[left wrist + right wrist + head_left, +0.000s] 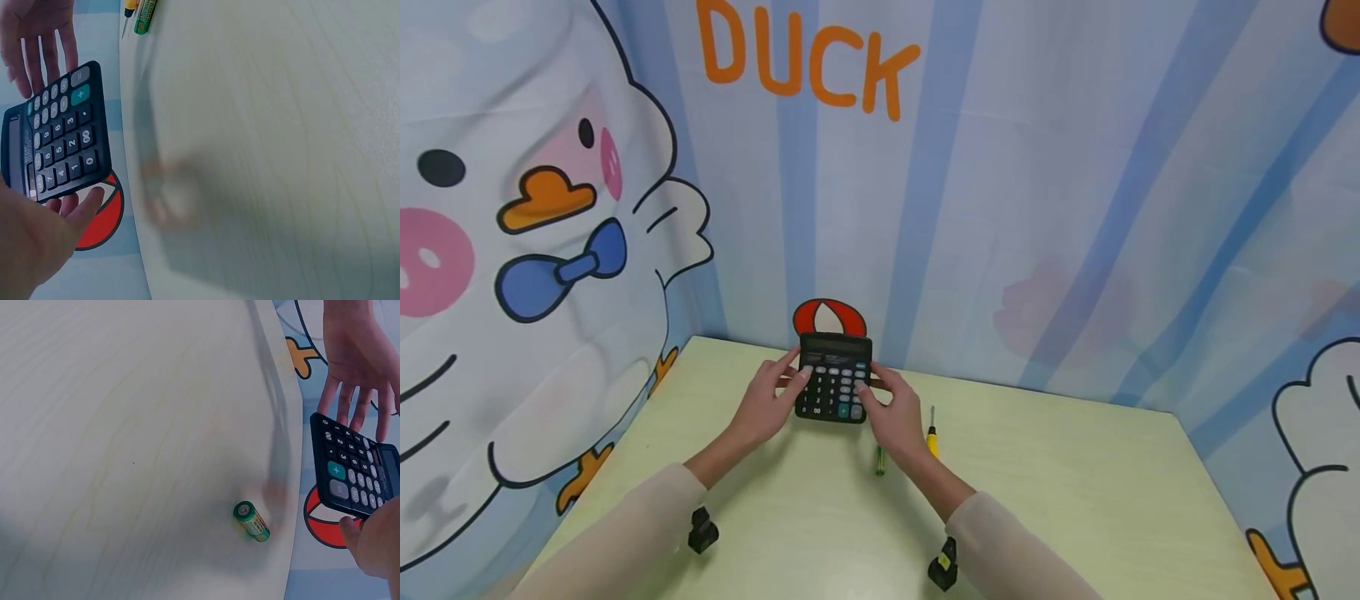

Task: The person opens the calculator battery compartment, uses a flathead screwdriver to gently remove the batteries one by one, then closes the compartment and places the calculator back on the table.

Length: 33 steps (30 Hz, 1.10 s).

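Observation:
A black calculator (833, 392) is held up above the far part of the table, its keys and display facing me. My left hand (765, 404) grips its left edge, thumb at the front. On the opposite edge my right hand (895, 417) holds it the same way, thumb by the keys. The left wrist view shows the calculator (65, 137) tilted, with grey keys and one green plus key. Below the hands, a green battery (252, 520) lies on the table. A screwdriver (932, 437) with a yellow handle lies just right of my right hand.
The pale wood-grain table (1075, 475) ends at a hanging cloth (1000, 208) printed with ducks and blue stripes. Small black devices (703, 531) hang at both wrists, below the light sleeves.

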### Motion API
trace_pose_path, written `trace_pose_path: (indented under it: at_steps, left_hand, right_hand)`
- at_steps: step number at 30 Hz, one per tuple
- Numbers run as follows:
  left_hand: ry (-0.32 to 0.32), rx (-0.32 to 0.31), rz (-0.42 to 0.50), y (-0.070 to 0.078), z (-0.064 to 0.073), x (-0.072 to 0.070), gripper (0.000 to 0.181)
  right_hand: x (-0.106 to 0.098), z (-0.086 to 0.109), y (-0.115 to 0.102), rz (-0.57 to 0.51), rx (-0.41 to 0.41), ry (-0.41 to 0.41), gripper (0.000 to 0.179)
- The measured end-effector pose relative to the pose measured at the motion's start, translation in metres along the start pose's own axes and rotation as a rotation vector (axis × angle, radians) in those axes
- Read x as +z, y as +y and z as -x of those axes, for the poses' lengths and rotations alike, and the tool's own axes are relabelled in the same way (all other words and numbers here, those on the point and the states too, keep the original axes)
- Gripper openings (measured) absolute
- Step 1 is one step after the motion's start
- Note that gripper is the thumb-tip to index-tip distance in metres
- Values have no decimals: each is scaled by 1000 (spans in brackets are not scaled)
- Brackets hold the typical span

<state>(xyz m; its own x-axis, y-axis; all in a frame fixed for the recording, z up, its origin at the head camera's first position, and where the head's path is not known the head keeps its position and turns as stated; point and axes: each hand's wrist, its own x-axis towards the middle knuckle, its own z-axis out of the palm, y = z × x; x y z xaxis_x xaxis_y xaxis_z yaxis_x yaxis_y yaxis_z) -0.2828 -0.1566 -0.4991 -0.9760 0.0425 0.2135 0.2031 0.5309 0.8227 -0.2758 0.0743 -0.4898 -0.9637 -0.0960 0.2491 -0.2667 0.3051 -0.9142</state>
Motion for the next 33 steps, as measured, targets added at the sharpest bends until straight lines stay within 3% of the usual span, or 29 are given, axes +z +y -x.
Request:
trace_pose_path:
  at_steps: [12,20,26,33]
  left_hand:
    - [-59,-143,-9,2,-5,-7,75]
    - [-98,-215,-93,-1,-5,-7,85]
    - [-113,-250,-129,-5,-3,-3,86]
    - [-138,-259,-166,-7,4,-3,82]
  right_hand:
    - [6,3,2,16,125,-59,51]
    - [11,8,9,-14,175,-131,56]
    - [16,12,18,-8,172,-167,57]
    - [23,15,22,-4,232,-189,57]
